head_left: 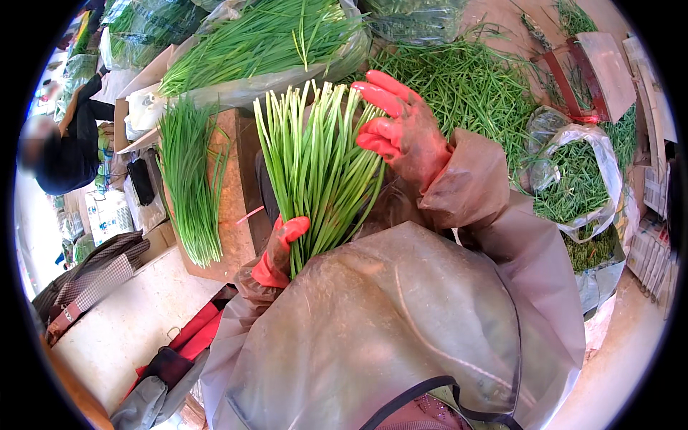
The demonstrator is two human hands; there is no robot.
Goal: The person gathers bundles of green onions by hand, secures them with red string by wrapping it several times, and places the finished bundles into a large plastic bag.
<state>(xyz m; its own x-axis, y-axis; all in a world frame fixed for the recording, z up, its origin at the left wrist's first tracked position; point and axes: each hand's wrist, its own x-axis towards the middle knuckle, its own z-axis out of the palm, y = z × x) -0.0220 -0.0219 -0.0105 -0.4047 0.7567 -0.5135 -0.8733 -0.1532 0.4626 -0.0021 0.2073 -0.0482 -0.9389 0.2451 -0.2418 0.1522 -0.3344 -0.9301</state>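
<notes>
A thick bunch of garlic chives (319,168), pale stem ends up, stands in front of my apron. My left hand (278,251), in a red rubber glove, is closed around its lower part. Beside the upper right of the bunch is my right hand (408,132), also in a red glove smeared with dirt. Its fingers are apart, two stretched out and the others slightly bent, with nothing held in them. The fingertips are close to the stems; whether they touch, I cannot tell. A smaller pile of chives (190,179) lies on a brown board (236,154) to the left.
A plastic-lined box (279,82) of long chives is at the far side. Loose green trimmings (473,93) cover the floor at far right, near an open plastic bag (609,168) of cuttings. Another person (68,147) sits at far left. A red-and-black cloth (190,340) lies at near left.
</notes>
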